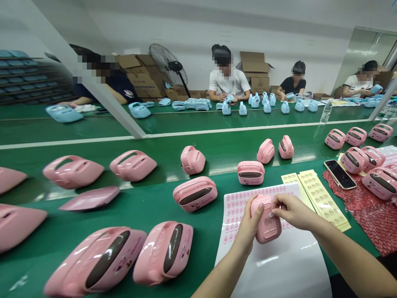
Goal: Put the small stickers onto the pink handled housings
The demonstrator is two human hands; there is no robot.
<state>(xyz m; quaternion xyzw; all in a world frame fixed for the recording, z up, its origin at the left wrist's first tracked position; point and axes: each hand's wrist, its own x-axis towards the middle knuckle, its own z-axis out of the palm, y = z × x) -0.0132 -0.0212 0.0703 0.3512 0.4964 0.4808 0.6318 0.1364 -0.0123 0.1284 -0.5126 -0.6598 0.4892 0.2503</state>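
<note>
My left hand [248, 229] is wrapped round a pink plastic casing [267, 225], holding it upright above a white sticker sheet [279, 256] with rows of small pink stickers [235, 205]. My right hand [291, 211] has its fingers pinched together against the casing's upper right face; whether a sticker is under the fingertips is hidden. Both forearms come in from the lower right.
Several pink casings [195, 193] lie on the green table [149, 207] to the left and ahead, more at right [353, 159] on red bubble wrap [372, 207]. Yellow sticker sheets [322, 198] and a phone [339, 174] lie at right. Other people sit with blue casings [266, 105] across the belt.
</note>
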